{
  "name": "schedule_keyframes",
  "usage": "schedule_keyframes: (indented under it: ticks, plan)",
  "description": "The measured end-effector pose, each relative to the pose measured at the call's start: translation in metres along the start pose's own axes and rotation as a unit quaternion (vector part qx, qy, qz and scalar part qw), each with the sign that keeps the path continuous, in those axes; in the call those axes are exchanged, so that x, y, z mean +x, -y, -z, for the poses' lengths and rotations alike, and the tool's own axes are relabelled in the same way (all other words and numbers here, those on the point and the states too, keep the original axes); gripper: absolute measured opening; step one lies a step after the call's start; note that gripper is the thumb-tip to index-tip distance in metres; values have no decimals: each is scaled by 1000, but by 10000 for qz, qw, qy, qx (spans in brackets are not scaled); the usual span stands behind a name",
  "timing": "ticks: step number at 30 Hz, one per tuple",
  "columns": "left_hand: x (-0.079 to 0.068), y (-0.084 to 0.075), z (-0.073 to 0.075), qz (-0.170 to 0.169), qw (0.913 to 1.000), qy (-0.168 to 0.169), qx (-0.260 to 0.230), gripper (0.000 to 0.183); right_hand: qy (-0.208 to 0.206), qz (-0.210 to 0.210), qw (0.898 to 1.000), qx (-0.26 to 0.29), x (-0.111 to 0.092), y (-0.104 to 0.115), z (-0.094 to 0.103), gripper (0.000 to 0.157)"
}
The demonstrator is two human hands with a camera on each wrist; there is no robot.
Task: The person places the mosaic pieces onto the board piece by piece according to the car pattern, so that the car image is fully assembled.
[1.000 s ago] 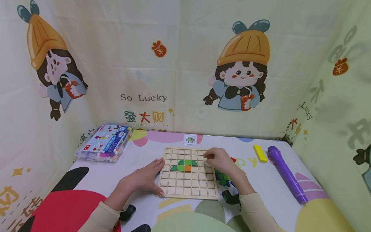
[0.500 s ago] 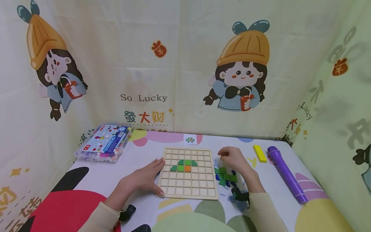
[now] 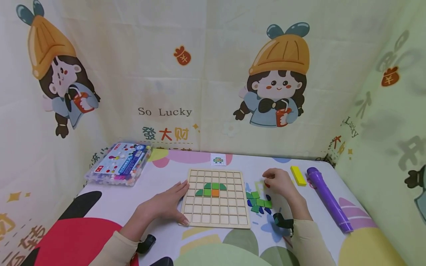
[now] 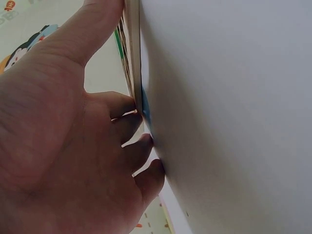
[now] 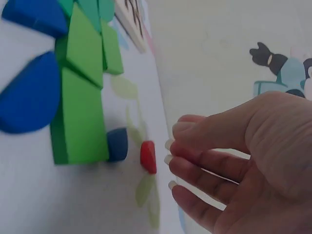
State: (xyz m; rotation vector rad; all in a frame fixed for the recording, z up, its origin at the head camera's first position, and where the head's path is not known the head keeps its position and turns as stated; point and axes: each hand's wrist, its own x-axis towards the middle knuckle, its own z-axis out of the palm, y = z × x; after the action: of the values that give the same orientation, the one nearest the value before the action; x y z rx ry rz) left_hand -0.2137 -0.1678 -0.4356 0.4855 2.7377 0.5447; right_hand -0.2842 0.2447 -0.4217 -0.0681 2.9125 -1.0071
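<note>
A square wooden grid board (image 3: pixel 216 214) lies flat on the table, with several green pieces (image 3: pixel 207 192) and one orange square (image 3: pixel 215 193) set in its cells. My left hand (image 3: pixel 166 202) rests against the board's left side, fingers on the edge, thumb at the near left corner. To the right of the board, my right hand (image 3: pixel 279 181) hovers with fingers loosely bent and nothing visible between them. Just beyond its fingertips lies a small red piece (image 5: pixel 148 157). Loose green pieces (image 5: pixel 83 117) and blue pieces (image 5: pixel 31 95) lie between that hand and the board.
Behind the board lies a small pattern card (image 3: pixel 218 160). A clear plastic case (image 3: pixel 119 164) of colourful parts sits at the back left. On the right are a yellow bar (image 3: pixel 298 176) and a purple tube-like object (image 3: pixel 327 199). Printed cloth hangs around the table.
My right hand has moved right, from above the board's right edge, past the loose pieces, to the red piece. My left hand and the board have stayed put.
</note>
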Motion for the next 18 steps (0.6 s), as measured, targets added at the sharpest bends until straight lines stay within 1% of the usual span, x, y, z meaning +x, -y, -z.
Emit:
schedule_keyframes:
  ticks: [7,12,18]
  plan:
    - [-4,-4,4,-59,10000,17,-20,124,124,-25,9991,-403,2,-5,-2,26]
    - [-7,-7,7,-60,9999,12,-110,123,101,-108,9988,-472,2,-5,-6,26]
    - [-6,-6,6,-63,10000,31,-28,123,156,-265,9983,-487,0,-3,-7,26]
